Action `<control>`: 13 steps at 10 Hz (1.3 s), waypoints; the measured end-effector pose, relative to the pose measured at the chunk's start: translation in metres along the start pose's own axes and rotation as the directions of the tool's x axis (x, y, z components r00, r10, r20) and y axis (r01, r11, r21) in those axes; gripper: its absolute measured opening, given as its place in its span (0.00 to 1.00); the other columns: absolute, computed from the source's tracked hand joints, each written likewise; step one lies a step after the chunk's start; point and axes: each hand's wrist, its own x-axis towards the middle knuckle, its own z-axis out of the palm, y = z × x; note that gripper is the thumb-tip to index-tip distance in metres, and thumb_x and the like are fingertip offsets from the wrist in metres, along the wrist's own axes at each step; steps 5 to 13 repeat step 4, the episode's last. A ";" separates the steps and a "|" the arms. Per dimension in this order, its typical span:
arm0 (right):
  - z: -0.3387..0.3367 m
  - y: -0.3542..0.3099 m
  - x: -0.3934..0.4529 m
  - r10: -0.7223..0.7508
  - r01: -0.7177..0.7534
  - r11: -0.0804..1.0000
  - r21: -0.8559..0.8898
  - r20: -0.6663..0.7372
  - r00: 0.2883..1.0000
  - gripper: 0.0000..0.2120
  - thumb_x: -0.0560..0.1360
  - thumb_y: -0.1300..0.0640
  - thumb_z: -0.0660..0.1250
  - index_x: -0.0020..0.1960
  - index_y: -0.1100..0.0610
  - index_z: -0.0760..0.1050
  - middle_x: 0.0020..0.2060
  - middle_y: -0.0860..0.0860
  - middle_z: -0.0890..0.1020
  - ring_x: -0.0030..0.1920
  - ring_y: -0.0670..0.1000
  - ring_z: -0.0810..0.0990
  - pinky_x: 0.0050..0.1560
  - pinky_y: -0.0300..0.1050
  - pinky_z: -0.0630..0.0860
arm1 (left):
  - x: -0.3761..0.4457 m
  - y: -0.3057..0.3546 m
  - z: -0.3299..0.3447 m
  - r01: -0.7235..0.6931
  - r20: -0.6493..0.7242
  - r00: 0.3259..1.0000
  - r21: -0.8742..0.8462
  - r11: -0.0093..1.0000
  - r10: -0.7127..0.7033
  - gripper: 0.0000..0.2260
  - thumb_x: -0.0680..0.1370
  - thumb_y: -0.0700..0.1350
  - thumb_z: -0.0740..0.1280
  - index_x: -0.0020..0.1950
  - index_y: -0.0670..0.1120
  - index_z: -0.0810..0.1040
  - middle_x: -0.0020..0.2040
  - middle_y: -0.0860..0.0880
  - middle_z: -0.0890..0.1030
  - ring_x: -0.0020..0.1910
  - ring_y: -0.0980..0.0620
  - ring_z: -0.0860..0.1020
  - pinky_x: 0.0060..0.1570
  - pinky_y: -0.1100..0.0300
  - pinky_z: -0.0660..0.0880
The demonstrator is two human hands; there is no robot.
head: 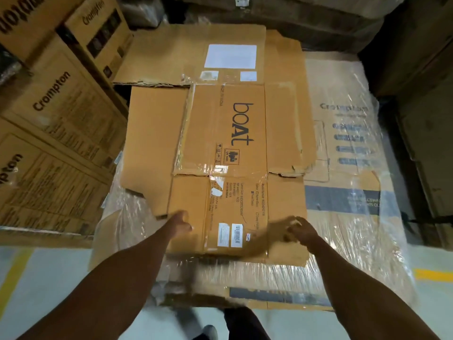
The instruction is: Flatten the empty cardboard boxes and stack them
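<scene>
Lying flat on top of a plastic-wrapped pallet load [355,217], the flattened boat carton [220,148] is a broad sheet of brown corrugated card, its flaps splayed out in a rough cross and its edges torn and ragged where the panels meet. Glossy clear tape runs along the seams and catches the light. Black "boat" lettering sits on the centre panel, and white barcode stickers [230,234] lie on the near panel. Under its far end lies a second flattened carton [196,52], the same matte brown, carrying a large white rectangular label [230,56].

The left hand [180,225] rests on the near-left edge of the boat carton, thumb up on the top face; whether the other fingers curl beneath the card cannot be told. The right hand [297,231] is blurred at the near-right flap, its fingers bent toward the card, but their exact grip cannot be told.

The wrapped load beneath is crinkled, shiny film over printed Crompton boxes. To the left stand stacked brown Crompton cartons [56,106], square-cornered and upright. The floor [36,278] near the person is pale grey with yellow painted lines.
</scene>
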 end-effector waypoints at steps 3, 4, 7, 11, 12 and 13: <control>0.017 0.025 0.004 -0.216 0.211 0.944 -0.254 0.008 0.976 0.14 0.73 0.69 0.68 0.58 0.61 0.79 0.52 0.57 0.82 0.48 0.53 0.79 0.50 0.50 0.78 | 0.013 -0.021 0.023 -0.001 0.004 1.000 -0.041 0.999 0.001 0.31 0.74 0.42 0.75 0.75 0.42 0.68 0.71 0.41 0.73 0.67 0.42 0.75 0.63 0.53 0.75; 0.018 0.022 0.001 -0.226 0.224 0.928 -0.299 0.027 0.974 0.25 0.73 0.65 0.70 0.69 0.63 0.72 0.64 0.60 0.78 0.57 0.56 0.77 0.55 0.48 0.75 | -0.010 -0.008 0.013 -0.067 0.011 0.998 -0.078 0.995 0.068 0.32 0.75 0.42 0.75 0.76 0.42 0.66 0.72 0.42 0.72 0.68 0.42 0.74 0.63 0.56 0.73; 0.018 0.022 0.001 -0.226 0.224 0.928 -0.299 0.027 0.974 0.25 0.73 0.65 0.70 0.69 0.63 0.72 0.64 0.60 0.78 0.57 0.56 0.77 0.55 0.48 0.75 | -0.010 -0.008 0.013 -0.067 0.011 0.998 -0.078 0.995 0.068 0.32 0.75 0.42 0.75 0.76 0.42 0.66 0.72 0.42 0.72 0.68 0.42 0.74 0.63 0.56 0.73; 0.018 0.022 0.001 -0.226 0.224 0.928 -0.299 0.027 0.974 0.25 0.73 0.65 0.70 0.69 0.63 0.72 0.64 0.60 0.78 0.57 0.56 0.77 0.55 0.48 0.75 | -0.010 -0.008 0.013 -0.067 0.011 0.998 -0.078 0.995 0.068 0.32 0.75 0.42 0.75 0.76 0.42 0.66 0.72 0.42 0.72 0.68 0.42 0.74 0.63 0.56 0.73; 0.018 0.022 0.001 -0.226 0.224 0.928 -0.299 0.027 0.974 0.25 0.73 0.65 0.70 0.69 0.63 0.72 0.64 0.60 0.78 0.57 0.56 0.77 0.55 0.48 0.75 | -0.010 -0.008 0.013 -0.067 0.011 0.998 -0.078 0.995 0.068 0.32 0.75 0.42 0.75 0.76 0.42 0.66 0.72 0.42 0.72 0.68 0.42 0.74 0.63 0.56 0.73; 0.018 0.022 0.001 -0.226 0.224 0.928 -0.299 0.027 0.974 0.25 0.73 0.65 0.70 0.69 0.63 0.72 0.64 0.60 0.78 0.57 0.56 0.77 0.55 0.48 0.75 | -0.010 -0.008 0.013 -0.067 0.011 0.998 -0.078 0.995 0.068 0.32 0.75 0.42 0.75 0.76 0.42 0.66 0.72 0.42 0.72 0.68 0.42 0.74 0.63 0.56 0.73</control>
